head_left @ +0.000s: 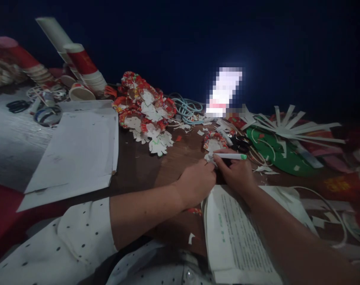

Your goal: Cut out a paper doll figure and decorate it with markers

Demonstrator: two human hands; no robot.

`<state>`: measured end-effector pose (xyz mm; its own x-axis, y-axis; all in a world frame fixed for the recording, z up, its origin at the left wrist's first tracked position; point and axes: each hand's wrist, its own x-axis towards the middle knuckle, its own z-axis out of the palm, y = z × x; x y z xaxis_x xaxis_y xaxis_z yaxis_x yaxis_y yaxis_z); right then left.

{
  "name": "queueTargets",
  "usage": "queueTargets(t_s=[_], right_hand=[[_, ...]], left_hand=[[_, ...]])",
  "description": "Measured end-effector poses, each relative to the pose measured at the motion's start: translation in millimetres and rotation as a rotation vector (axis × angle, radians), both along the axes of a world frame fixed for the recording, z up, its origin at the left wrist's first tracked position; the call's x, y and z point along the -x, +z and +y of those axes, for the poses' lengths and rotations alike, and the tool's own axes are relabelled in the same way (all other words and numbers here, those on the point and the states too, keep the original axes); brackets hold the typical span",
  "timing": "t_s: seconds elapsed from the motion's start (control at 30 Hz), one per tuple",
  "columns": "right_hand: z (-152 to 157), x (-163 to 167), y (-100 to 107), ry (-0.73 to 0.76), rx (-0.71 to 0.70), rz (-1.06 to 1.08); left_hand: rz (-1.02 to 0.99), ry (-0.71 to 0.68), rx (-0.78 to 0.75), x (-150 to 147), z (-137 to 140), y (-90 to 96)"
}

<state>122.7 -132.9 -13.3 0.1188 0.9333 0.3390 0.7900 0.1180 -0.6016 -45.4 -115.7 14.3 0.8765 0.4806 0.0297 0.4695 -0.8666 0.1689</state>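
Note:
My right hand [239, 170] is closed around a marker [230, 156] with a white barrel and a green end, which lies nearly level. Beside it, my left hand [199, 178] is closed at the near edge of a red-patterned paper craft piece [214, 141] with a white middle and a white cut-out part below. The marker's other end is at this white part, and my fingers hide the exact contact. To the left lies a cluster of similar red and white paper pieces [151, 114], some with green marks on their cut white edges.
Printed pages [236, 233] lie under my right forearm. A white board [79, 146] and stacked paper cups [87, 71] are at left. Black-handled scissors [240, 142], a green disc [280, 154], white paper strips [289, 128], blue cord [187, 109] and a lit, blurred-out screen [224, 93] are beyond my hands.

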Motion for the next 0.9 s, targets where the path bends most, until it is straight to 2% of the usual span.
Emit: queueTargets(t_s=[0.3, 0.57, 0.9], right_hand=[[-0.7, 0.0, 1.0, -0.021, 0.006, -0.048], [-1.9, 0.4, 2.3, -0.043, 0.01, -0.071], [-2.8, 1.5, 4.6, -0.054, -0.011, -0.056]], left_hand=[[0.011, -0.007, -0.029, -0.1, 0.4, -1.3], [0.032, 0.007, 0.025, -0.3, -0.1, 4.6], [0.001, -0.002, -0.021, 0.2, 0.2, -1.4]])
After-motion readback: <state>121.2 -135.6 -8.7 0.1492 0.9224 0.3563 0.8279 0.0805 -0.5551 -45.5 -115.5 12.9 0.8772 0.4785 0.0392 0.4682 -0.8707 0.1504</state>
